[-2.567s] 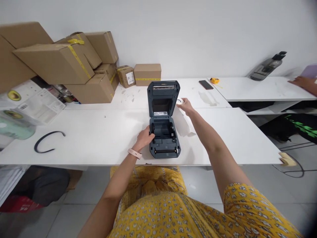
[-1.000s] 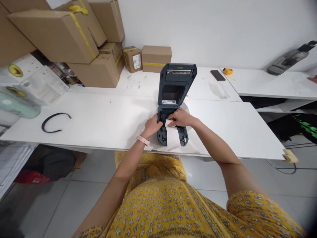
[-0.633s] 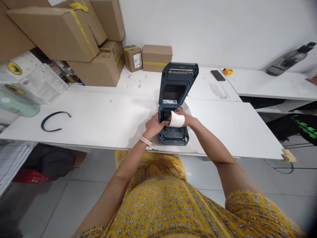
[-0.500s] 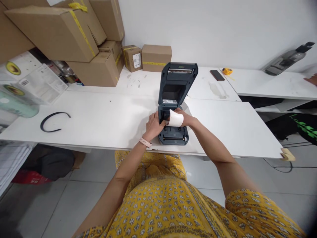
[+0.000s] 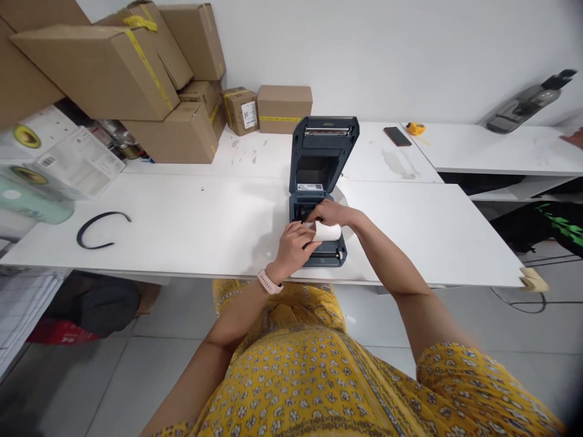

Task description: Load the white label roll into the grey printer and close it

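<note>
- holding a white paper roll (image 5: 328, 232) over the open bay of a dark grey label printer (image 5: 314, 209), the left hand (image 5: 295, 244) has its fingers (image 5: 308, 235) curled narrow onto the roll's left end.
- the right hand (image 5: 331, 213) lies along the far side of the roll, touching it, its fingers bent and pointing left into the bay; i cannot tell whether they clasp the roll.
- the roll lies on its side, across the printer's width, above the near half of the bay.
- the printer lid (image 5: 322, 149) stands tilted back and up, with a small white sticker on its inner face.
- the printer sits at the near edge of the white tabletop (image 5: 204, 221), about midway along it.
- a pale pink wristband (image 5: 269, 281) wraps the left wrist.
- a black curved strap (image 5: 101, 227) lies well apart to the left on the tabletop.
- a heap of cardboard boxes (image 5: 104, 73) with yellow tape fills the far left, and 1 small box (image 5: 285, 108) stands by the wall just behind the lid.
- far right of the lid lie a dark phone (image 5: 397, 136) and a yellow tape measure (image 5: 415, 128), near each other.
- a grey handheld device (image 5: 523, 106) leans against the wall at the far right.
- another person's hand (image 5: 574, 137) shows at the right edge.
</note>
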A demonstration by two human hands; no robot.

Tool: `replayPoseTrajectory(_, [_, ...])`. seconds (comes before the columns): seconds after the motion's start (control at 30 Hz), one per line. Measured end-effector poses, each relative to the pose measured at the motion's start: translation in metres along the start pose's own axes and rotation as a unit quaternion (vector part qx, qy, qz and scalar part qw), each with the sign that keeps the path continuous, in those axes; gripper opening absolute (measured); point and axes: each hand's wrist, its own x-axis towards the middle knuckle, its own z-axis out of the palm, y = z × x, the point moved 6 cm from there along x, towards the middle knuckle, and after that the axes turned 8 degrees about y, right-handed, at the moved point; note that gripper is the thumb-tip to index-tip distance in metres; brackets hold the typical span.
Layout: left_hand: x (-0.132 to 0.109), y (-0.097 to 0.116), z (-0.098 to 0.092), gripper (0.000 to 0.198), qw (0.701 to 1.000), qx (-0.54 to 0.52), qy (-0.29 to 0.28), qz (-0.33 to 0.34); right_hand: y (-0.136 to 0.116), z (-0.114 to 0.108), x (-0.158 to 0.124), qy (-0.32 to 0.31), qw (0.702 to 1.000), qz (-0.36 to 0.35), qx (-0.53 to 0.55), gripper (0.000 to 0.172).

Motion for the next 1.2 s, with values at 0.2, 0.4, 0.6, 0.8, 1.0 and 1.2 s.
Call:
replayPoseTrajectory(0.2, [-0.021,0.018,0.000,0.017,0.998,-0.012,-0.001,0.064,-0.008,-0.011,0.000,-0.013,0.996,0.036,0.086,0.035])
replayPoseTrajectory(0.4, [-0.038,0.021,0.001,0.022,0.999,-0.014,-0.021,0.025,-0.014,-0.028,-0.012,0.028,0.988,0.053,0.142,0.028])
replayPoseTrajectory(0.6, [-0.053,0.035,-0.007,0.018,0.998,-0.032,-0.005,0.048,0.004,-0.146,-0.049,0.515,0.837,0.058,0.176,0.047])
replayPoseTrajectory(0.8, [-0.066,0.049,-0.010,0.023,0.998,-0.019,0.006,0.063,0.060,-0.175,-0.011,0.545,0.821,0.099,0.139,0.081])
replayPoseTrajectory(1.0, [-0.072,0.055,-0.014,0.016,0.998,-0.021,0.016,0.055,0.000,-0.127,-0.060,0.612,0.768,0.110,0.154,0.065])
replayPoseTrajectory(1.2, [-0.095,0.049,-0.014,0.015,0.997,0.042,0.053,0.041,-0.078,-0.024,-0.125,0.585,0.800,0.082,0.104,0.044])
